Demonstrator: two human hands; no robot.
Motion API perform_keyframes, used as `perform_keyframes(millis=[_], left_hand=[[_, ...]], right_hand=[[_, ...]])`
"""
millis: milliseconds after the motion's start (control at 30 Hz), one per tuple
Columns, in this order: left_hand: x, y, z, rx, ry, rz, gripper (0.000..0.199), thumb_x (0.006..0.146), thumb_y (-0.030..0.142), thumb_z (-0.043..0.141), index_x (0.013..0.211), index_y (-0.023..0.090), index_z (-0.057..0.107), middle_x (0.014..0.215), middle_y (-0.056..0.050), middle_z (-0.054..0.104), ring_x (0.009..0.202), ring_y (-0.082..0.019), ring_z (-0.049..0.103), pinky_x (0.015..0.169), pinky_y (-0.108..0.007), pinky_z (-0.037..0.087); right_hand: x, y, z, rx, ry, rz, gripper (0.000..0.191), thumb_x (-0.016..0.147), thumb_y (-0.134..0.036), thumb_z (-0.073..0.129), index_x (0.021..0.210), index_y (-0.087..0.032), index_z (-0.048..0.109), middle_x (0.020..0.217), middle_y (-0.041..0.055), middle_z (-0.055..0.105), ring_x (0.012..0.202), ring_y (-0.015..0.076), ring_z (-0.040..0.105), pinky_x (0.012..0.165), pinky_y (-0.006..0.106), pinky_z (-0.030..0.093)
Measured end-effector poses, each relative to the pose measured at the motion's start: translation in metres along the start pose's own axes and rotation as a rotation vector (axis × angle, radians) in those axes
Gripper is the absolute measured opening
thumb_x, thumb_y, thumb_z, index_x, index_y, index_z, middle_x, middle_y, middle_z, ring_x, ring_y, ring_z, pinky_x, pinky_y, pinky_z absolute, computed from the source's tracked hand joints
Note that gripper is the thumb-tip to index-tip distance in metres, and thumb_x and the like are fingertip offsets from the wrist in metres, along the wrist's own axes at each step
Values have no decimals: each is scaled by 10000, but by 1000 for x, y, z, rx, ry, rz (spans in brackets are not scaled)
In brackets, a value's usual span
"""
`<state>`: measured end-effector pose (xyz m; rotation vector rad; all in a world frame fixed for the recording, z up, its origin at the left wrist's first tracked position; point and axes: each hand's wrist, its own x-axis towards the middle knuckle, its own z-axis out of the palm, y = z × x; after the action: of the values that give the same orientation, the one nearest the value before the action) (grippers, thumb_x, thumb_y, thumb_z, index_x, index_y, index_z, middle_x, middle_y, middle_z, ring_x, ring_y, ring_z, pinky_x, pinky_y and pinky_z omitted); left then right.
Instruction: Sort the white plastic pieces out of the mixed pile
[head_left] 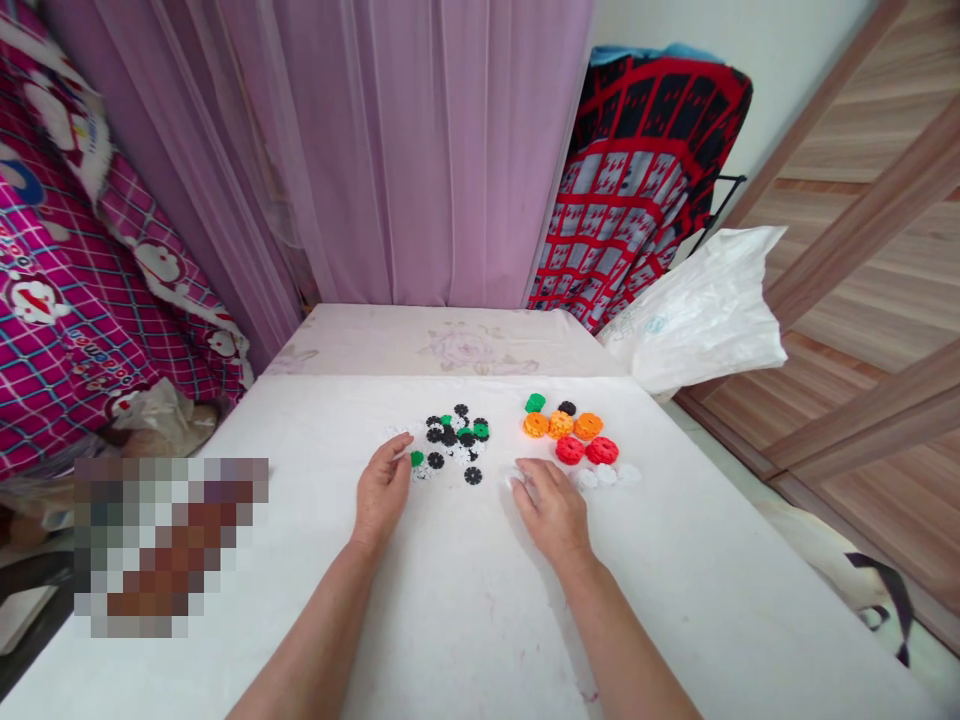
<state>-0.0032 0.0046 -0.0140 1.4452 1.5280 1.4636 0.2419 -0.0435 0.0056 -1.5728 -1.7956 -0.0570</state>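
My left hand (384, 488) is at the left edge of a loose pile of notched plastic discs, its fingers stretched out and apart with nothing visibly held. A green disc (416, 458) lies right beside its fingertips. Black discs (472, 476), green ones and white ones overlap in that pile. My right hand (553, 505) rests low over the table, thumb and fingers closed around a white plastic disc (513, 477) that they partly hide. Just beyond it are stacks of red discs (602, 451), orange discs (535, 425) and white discs (604, 474).
A small green stack (535, 402) and a black stack (567, 408) sit at the back of the sorted group. The white tablecloth (465, 600) covers the table. A white plastic bag (697, 310) hangs at the far right corner. A blurred patch (172, 545) covers the left side.
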Motion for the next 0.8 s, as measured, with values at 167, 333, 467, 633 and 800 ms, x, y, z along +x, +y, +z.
perform_keyframes(millis=[167, 333, 467, 633, 800], left_hand=[[-2, 0, -4, 239, 1, 169, 383, 842, 309, 526, 1208, 249, 616, 1301, -73, 632, 1240, -244, 553, 1090, -466, 393], [-19, 1, -7, 633, -25, 298, 571, 870, 405, 519, 1392, 180, 468, 1488, -162, 439, 1422, -351, 308, 1132, -601, 233], [-36, -1, -12, 830, -68, 358, 666, 893, 521, 451, 1432, 130, 424, 1528, -192, 359, 1445, -363, 247, 1150, -591, 178], [-43, 0, -17, 1000, -162, 323, 723, 903, 594, 365, 1423, 97, 443, 1536, -192, 337, 1444, -365, 248, 1160, -571, 165], [-41, 15, -15, 1147, -288, 190, 758, 927, 604, 269, 1472, 84, 352, 1565, -156, 281, 1456, -332, 230, 1173, -530, 184]], right_hand=[[-6, -30, 4, 171, -12, -197, 242, 917, -154, 416, 958, -212, 648, 865, 37, 692, 775, 134, 640, 754, 230, 482], [-15, -47, 15, 164, -303, -270, 205, 887, -150, 477, 887, -244, 659, 799, -5, 664, 731, 119, 630, 685, 201, 457], [-15, -45, 18, 184, -352, -212, 194, 880, -154, 503, 892, -253, 670, 828, -12, 669, 760, 119, 641, 705, 203, 462], [-14, -40, 21, 214, -327, -193, 202, 875, -169, 496, 882, -249, 682, 817, -9, 670, 734, 119, 633, 697, 206, 459], [-17, -38, 29, 188, -284, -195, 205, 876, -191, 488, 890, -229, 688, 810, 6, 662, 726, 123, 620, 699, 208, 442]])
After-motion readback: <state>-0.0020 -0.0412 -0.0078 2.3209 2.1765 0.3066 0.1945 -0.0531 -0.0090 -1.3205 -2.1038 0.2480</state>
